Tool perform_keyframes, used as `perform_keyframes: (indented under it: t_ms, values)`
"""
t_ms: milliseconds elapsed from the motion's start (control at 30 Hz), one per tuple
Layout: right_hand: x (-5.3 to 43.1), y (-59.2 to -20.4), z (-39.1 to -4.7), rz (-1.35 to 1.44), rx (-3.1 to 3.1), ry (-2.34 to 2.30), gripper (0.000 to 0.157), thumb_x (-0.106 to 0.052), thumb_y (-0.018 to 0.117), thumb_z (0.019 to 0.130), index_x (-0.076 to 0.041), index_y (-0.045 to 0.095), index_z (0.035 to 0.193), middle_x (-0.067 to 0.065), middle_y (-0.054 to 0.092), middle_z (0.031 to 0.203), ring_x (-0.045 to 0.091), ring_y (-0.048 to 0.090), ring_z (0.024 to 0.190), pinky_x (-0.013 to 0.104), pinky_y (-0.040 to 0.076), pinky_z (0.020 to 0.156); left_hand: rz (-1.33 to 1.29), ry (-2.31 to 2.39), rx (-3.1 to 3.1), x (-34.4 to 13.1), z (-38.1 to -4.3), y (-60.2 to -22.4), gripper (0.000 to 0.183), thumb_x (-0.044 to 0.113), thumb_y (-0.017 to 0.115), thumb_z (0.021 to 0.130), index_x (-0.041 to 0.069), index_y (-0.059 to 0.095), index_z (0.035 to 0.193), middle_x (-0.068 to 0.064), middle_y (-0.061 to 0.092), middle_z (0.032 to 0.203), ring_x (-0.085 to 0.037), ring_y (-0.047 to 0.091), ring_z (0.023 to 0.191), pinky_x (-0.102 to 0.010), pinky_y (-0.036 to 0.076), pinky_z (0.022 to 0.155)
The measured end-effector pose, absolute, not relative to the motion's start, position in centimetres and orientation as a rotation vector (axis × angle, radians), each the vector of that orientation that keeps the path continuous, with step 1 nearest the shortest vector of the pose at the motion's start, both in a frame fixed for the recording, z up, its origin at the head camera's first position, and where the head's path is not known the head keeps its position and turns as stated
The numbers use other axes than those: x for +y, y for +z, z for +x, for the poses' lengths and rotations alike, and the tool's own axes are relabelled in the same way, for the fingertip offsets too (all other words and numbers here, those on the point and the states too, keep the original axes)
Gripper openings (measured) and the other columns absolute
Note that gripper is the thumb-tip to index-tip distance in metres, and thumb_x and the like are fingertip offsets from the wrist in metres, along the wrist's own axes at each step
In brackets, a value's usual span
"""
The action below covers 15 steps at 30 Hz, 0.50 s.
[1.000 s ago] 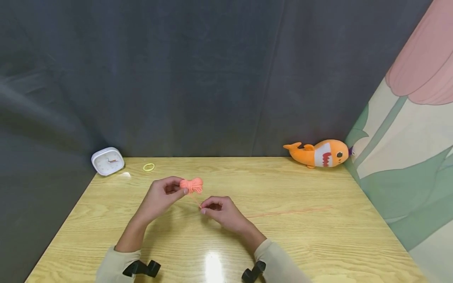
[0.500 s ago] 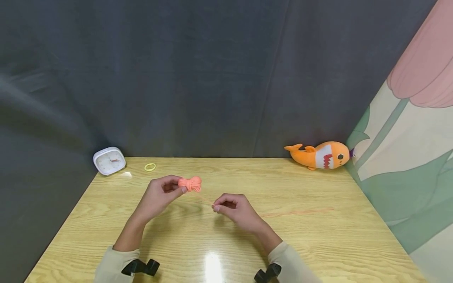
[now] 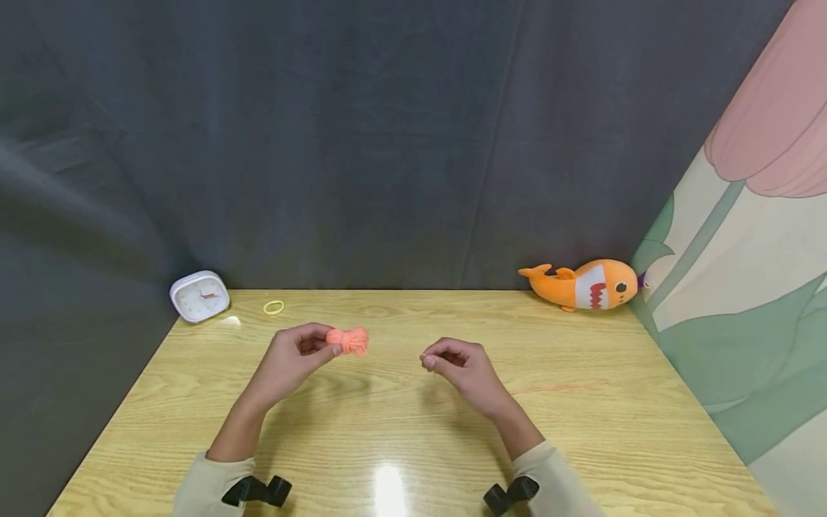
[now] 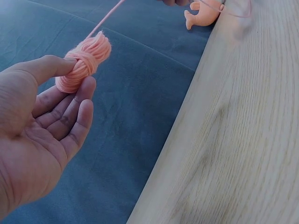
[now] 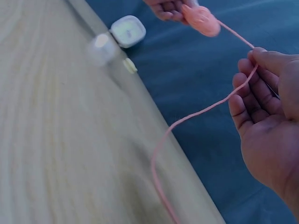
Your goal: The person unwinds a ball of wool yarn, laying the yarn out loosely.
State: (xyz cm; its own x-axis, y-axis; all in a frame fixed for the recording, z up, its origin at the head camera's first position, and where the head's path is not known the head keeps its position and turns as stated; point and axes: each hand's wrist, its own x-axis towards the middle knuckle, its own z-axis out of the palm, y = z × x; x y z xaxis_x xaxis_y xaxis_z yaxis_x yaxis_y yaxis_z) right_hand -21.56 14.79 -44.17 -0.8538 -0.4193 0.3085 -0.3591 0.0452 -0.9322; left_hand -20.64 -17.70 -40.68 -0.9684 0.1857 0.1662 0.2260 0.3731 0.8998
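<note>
A small bundle of coral yarn [image 3: 349, 341], wound round its middle, is held above the table by my left hand [image 3: 291, 362]. In the left wrist view the thumb and fingertips pinch one end of the bundle [image 4: 86, 63]. To the right, my right hand [image 3: 468, 373] pinches a single yarn strand [image 5: 236, 35] between thumb and index finger. That strand runs straight from the bundle to the fingertips in the right wrist view. Past the fingers its loose tail [image 5: 201, 112] hangs in a curve, and part of it lies on the table at the right [image 3: 562, 388].
On the wooden table [image 3: 362, 459], a white clock [image 3: 199, 296] stands at the back left, with a yellow ring [image 3: 274, 307] beside it. An orange shark plush [image 3: 584, 285] lies at the back right. A dark curtain [image 3: 362, 143] hangs behind the table.
My right hand has moved right and slightly away from me, drawing the strand out from the bundle. My left hand and the bundle have stayed almost in place.
</note>
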Motion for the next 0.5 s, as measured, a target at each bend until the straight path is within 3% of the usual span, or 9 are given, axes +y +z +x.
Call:
perform_keyframes:
  t_ms: [300,500]
  values:
    - [16.9,-43.4,-21.9,-0.698,2.322,-2.013,0.017,-0.016,0.066,0.102,-0.001,0.073,0.107,-0.003,0.070,0.095,0.014,0.067,0.088,0.034,0.061,0.084,-0.403,-1.717,-2.567,-17.6,-20.6,-40.7,0.024,0.019,0.077,0.095,0.005,0.073,0.114,-0.011,0.073,0.103,-0.019,0.069,0.085,-0.026,0.058,0.070]
    - [18.2,-43.3,-22.0,-0.634,2.362,-2.060,0.018,-0.015,0.065,0.102,0.001,0.071,0.107,-0.002,0.071,0.093,0.012,0.066,0.087,0.028,0.059,0.083,-0.358,-1.694,-2.569,-17.8,-20.5,-40.5,0.026,0.021,0.076,0.095,0.004,0.073,0.115,-0.011,0.073,0.102,-0.027,0.070,0.088,-0.026,0.058,0.070]
